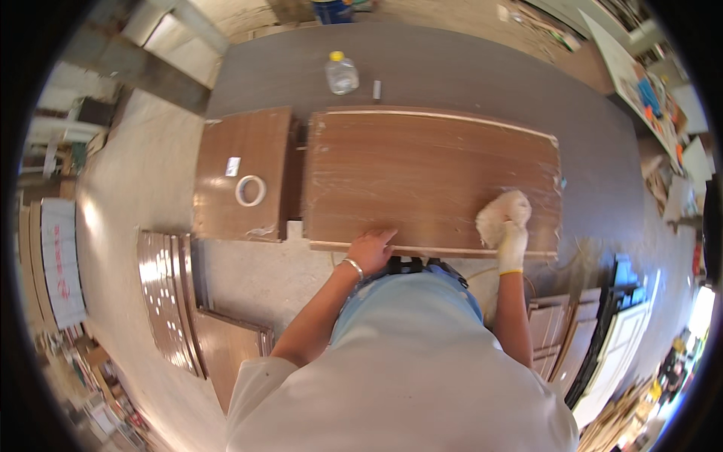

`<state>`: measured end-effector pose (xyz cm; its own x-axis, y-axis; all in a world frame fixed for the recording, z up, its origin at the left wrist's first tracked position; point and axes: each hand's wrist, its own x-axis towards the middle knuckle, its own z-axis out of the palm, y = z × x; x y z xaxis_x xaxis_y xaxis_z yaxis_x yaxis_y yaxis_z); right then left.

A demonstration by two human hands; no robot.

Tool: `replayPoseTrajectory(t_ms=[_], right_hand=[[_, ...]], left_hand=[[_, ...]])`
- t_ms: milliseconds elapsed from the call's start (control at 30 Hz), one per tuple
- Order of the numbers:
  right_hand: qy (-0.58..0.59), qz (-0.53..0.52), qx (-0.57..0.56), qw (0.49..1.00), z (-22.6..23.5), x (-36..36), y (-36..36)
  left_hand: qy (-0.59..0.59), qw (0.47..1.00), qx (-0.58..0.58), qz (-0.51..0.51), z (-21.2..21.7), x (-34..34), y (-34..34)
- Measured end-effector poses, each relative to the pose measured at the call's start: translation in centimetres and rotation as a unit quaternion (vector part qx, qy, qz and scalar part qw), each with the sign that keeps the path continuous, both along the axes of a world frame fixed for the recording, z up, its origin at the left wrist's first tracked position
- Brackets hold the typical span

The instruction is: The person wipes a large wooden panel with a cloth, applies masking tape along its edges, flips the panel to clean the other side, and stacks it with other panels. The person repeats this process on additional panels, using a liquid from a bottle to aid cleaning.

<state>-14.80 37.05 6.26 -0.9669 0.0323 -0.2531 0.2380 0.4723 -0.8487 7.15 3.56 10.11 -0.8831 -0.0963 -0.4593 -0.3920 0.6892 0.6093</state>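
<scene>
Fingers of the gloved right hand (pixel 513 245), head view: closed around a pale cloth (pixel 495 216), against the brown panel (pixel 422 166) beneath them. Left hand (pixel 370 248): fingers loosely extended, at the panel's near edge. Clear bottle (pixel 343 78) noted beyond the left fingers, on the grey surface (pixel 482 79).

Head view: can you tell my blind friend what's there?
A gloved right hand holds a pale cloth on a brown board; the left hand rests at its near edge. A tape roll lies on a second board to the left; a bottle is beyond.
</scene>
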Motion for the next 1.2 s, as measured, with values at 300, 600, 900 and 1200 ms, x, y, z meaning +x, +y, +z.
replayPoseTrajectory(t_ms=[300, 600, 900, 1200], right_hand=[[-0.352, 0.221, -0.492, 0.765, 8.4, 6.4, -25.6], [-0.457, 0.305, -0.424, 0.72, 8.1, 5.5, -29.4], [-0.332, 0.103, -0.386, 0.854, 2.4, 4.5, -12.2], [-0.016, -0.241, -0.057, 0.969, -2.9, 1.6, 15.2]], left_hand=[[0.216, 0.552, 0.644, 0.484, 2.0, -2.5, -6.6], [0.303, 0.605, 0.499, 0.541, 5.5, -2.9, -14.4], [0.328, 0.567, 0.311, 0.688, -0.9, -2.3, -31.6], [0.23, 0.846, -0.282, 0.39, -7.8, 4.2, -14.9]])
